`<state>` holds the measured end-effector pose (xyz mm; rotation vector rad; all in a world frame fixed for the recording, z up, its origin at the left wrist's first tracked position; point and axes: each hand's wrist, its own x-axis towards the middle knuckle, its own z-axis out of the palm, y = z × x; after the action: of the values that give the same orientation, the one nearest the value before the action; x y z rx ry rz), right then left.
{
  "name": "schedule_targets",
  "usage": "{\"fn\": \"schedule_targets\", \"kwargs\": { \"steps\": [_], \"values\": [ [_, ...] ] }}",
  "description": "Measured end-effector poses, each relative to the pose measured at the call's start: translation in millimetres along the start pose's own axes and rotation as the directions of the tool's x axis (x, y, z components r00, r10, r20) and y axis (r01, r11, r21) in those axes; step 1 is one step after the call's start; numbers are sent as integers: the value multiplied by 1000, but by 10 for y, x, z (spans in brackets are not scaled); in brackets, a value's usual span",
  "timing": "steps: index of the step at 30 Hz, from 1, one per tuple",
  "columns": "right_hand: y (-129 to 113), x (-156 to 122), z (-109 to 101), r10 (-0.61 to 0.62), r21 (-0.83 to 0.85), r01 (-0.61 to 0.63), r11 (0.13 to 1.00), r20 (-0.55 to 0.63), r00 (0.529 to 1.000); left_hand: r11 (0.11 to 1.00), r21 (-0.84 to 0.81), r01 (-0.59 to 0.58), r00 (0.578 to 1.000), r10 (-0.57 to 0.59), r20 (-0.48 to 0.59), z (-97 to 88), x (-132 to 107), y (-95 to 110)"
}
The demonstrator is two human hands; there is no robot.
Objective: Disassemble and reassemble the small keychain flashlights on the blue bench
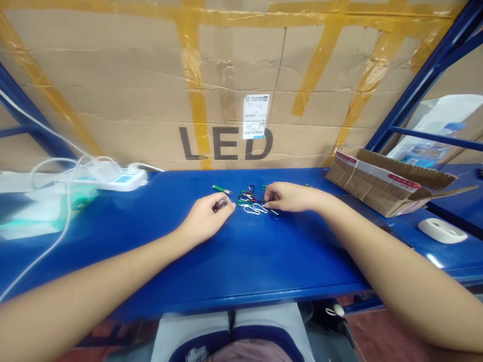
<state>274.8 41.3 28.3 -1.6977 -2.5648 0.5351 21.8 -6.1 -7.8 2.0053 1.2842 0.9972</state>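
Note:
My left hand [206, 217] is closed around a small dark metallic cylinder [220, 203], which looks like a mini flashlight. Just beyond it on the blue table lies a slim green pen-like cylinder [222, 189] with a silver end. Right of that hand is a small pile of carabiners [248, 197] in green, black, red and blue. Silver S-shaped clips [251, 209] lie at the pile's near side. My right hand [286, 196] reaches into the pile from the right, thumb and fingers pinched at a dark carabiner, partly hidden by the fingertips.
Behind the blue table [241, 266] stands a large taped cardboard box [143, 100] marked LED. An open small carton [377, 186] and a white oval device [442, 230] are at the right. A white power strip [130, 178], cables and green-white packaging [45, 211] occupy the left.

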Motion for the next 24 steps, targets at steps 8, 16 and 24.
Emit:
{"fn": "schedule_targets", "kwargs": {
  "steps": [8, 16, 24],
  "values": [
    [-233, -56, 37, -95, 324, 160, 932, -209, 973, 1000, -11, -17, 1000, 17, -3, -4, 11, -1],
    [-666, -226, 231, -173, 691, 241, 682, -167, 971, 994, -71, -87, 993, 92, 69, -1, -10, 20],
    [-614, -239, 262, -412, 112, 460, 881, -296, 862, 985, -168, -29, 999, 31, 13, 8, 4, 3]
  ]
}}
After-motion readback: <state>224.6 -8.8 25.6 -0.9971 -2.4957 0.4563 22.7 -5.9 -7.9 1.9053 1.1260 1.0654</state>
